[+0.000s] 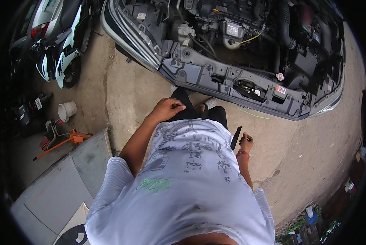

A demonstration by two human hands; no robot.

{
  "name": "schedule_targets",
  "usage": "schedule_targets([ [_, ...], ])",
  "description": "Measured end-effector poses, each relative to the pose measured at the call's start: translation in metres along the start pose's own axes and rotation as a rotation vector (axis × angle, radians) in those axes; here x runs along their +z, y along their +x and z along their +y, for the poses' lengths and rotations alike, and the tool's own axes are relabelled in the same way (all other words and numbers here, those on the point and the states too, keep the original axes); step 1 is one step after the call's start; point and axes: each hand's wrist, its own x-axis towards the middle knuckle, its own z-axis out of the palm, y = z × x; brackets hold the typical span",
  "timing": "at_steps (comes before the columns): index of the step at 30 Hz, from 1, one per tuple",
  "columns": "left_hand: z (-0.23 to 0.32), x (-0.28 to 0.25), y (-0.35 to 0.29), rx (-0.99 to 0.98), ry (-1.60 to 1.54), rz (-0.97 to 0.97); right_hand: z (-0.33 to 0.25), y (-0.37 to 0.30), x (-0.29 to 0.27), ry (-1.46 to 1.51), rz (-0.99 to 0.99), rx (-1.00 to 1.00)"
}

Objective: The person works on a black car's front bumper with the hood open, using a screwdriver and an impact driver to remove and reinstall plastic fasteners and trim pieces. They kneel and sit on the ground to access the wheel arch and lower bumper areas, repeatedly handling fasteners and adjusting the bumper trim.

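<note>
My left hand (166, 109) is held over my dark-trousered thigh, its fingers loosely bent and the thumb apart from them. I see nothing in it. At my right side hangs my right hand (246, 143), with a red band (243, 153) round the wrist. Its fingers are curled in, and what they hold, if anything, is hidden. A flat black strip (236, 138) shows just left of that hand; whether the two touch cannot be told. In front of me stands a car with its engine bay (232, 41) uncovered and its front crossmember (232, 85) exposed. Neither hand touches the car.
On the left are a scooter (64, 53), a white bucket (67, 111) and an orange floor jack (77, 136). A large grey panel (74, 171) lies at lower left. A thin green line (254, 115) lies on the concrete floor (297, 155) by the car.
</note>
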Motion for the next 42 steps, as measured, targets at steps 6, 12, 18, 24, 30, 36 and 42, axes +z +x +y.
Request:
schedule_targets([
  [6,-0.173,0.069,-0.144,-0.831,0.014,0.253,0.119,0.015,-0.003,-1.114,-0.894,0.018],
  [12,-0.246,0.114,-0.261,-1.077,-0.187,0.301,-0.003,0.05,0.032,-0.519,-0.54,0.095],
  [18,-0.259,0.089,-0.227,-0.842,-0.443,0.377,-0.085,0.041,0.086,-0.416,-0.52,-0.208],
  [24,-0.305,0.005,-0.224,-0.476,-0.385,0.531,-0.052,-0.052,0.168,-0.529,-0.47,-0.24],
  [30,-0.474,-0.022,-0.332,-0.715,-0.607,0.774,0.005,-0.181,0.265,-0.87,-0.594,-0.151],
  [36,-0.617,0.004,-0.483,-1.079,-1.038,0.813,-0.028,-0.267,0.393,-0.89,-0.61,-0.497],
  [42,-0.641,0.007,-0.51,-1.076,-1.195,0.947,-0.072,-0.337,0.491,-1.141,-0.64,-0.818],
])
